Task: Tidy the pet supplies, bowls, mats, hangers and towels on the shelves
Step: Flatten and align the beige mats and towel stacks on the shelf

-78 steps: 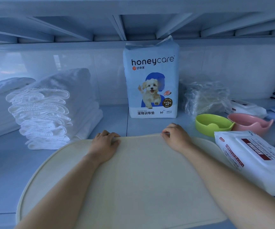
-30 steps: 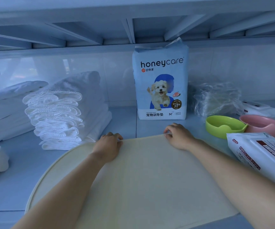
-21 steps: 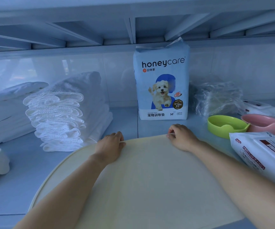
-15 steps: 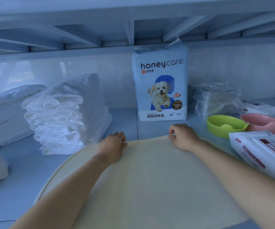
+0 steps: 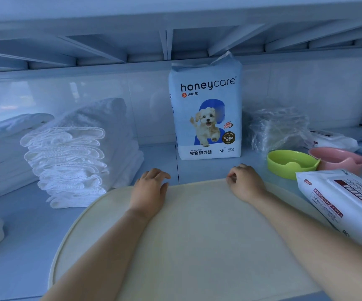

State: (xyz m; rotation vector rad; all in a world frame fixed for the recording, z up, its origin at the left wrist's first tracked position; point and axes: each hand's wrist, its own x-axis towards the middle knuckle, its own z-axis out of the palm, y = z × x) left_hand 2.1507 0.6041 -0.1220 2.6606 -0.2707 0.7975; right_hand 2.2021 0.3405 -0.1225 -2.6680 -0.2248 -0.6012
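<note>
Pale blue-white shelf board (image 5: 23,257) underfoot, so to speak, glossy tiled back wall (image 5: 306,83) with soft reflections far left, ribbed upper shelf (image 5: 110,46) overhead. Cool bluish light everywhere.

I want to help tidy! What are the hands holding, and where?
The right hand pinches the cream mat at its far edge. The left hand rests on that edge, fingers loose, without a clear grip.

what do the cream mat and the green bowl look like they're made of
Cream oval mat: likely silicone or rubber, matte, with a moulded raised rim. Lime green bowl: probably plastic, smooth with a soft sheen.
</note>
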